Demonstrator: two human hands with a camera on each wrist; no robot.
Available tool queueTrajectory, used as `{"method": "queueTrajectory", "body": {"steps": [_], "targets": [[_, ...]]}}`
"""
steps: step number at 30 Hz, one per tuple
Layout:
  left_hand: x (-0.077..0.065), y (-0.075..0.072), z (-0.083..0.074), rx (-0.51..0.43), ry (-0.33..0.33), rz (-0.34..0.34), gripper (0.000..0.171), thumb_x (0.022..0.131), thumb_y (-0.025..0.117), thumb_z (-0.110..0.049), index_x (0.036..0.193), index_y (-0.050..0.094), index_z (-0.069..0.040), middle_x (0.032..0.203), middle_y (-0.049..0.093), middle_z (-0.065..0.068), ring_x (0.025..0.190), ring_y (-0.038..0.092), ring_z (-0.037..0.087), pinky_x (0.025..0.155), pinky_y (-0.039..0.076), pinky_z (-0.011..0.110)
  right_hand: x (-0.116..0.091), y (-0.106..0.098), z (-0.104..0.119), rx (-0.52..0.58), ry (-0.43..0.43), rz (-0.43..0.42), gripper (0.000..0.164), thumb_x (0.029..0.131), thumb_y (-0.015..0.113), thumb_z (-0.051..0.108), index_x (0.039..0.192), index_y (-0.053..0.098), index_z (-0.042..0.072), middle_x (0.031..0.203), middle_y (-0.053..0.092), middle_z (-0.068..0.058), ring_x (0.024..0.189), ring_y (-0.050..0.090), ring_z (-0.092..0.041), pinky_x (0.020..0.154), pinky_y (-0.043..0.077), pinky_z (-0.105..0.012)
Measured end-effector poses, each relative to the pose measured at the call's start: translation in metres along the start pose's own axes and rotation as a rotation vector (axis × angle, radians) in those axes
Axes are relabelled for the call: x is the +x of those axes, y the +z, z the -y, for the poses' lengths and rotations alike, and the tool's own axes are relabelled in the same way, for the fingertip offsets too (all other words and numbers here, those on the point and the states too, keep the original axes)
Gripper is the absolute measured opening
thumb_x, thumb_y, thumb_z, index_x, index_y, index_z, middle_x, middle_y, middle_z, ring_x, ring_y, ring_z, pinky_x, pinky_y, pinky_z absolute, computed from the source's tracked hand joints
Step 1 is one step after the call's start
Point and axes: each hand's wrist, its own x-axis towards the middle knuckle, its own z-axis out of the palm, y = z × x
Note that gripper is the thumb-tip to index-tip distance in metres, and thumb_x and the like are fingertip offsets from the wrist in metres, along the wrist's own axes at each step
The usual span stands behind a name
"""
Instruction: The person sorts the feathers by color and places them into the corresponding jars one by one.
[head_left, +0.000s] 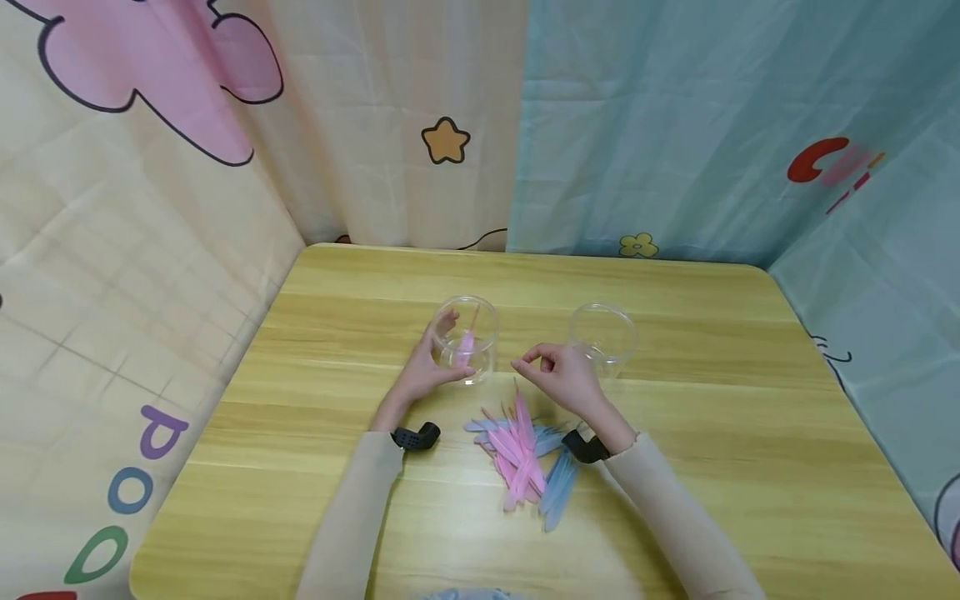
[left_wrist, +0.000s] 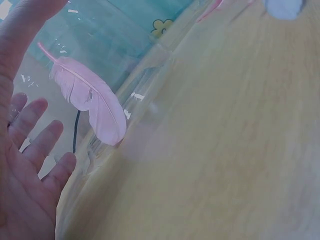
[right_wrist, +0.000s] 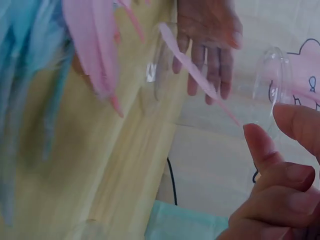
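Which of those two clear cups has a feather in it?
The clear cup at the left hand: a pink feather is inside it, while the other cup, beside the right hand, shows none.

Left curtain: coloured lower-case letters, printed sideways, running upward: green "o", blue "o", purple "d"; legible sequence, "ood". Below, red mark, cut by frame edge, unreadable. Teal curtain: red curved mark, character indeterminate.
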Motion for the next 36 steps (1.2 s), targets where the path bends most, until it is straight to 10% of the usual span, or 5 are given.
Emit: {"method": "queueTrajectory", "body": {"steps": [14,26,36], "targets": [[0.001,0.001,0.001,0.012,0.009,-0.004,0.099,0.070,0.084,-0.009,0.148,0.023,-0.007,0.149,0.030,0.020,0.135,0.029,0.034,0.107,0.020,0.054,-0.004,0.028,-0.021,-0.046,0.052,0.400,0.019,0.082,0.072,0.035,0.072,0.070,0.019,0.055,0.051,0.011,0.048,0.041,-0.005,0.045,0.033,-0.024],[0.002,0.002,0.002,0.015,0.015,-0.014,0.098,0.070,0.084,-0.008,0.148,0.024,-0.007,0.148,0.030,0.021,0.135,0.030,0.034,0.107,0.021,0.054,-0.003,0.034,-0.022,0.007,0.130,0.408,0.019,0.081,0.072,0.032,0.068,0.069,0.019,0.056,0.054,0.011,0.047,0.041,-0.005,0.044,0.032,-0.022],[0.002,0.002,0.002,0.000,0.013,-0.015,0.099,0.069,0.083,-0.004,0.148,0.023,-0.005,0.148,0.029,0.023,0.135,0.029,0.036,0.107,0.021,0.054,0.003,0.006,-0.006,0.256,0.189,0.235,0.023,0.085,0.071,0.029,0.081,0.071,0.006,0.051,0.035,0.005,0.047,0.029,-0.009,0.045,0.023,-0.023]]}}
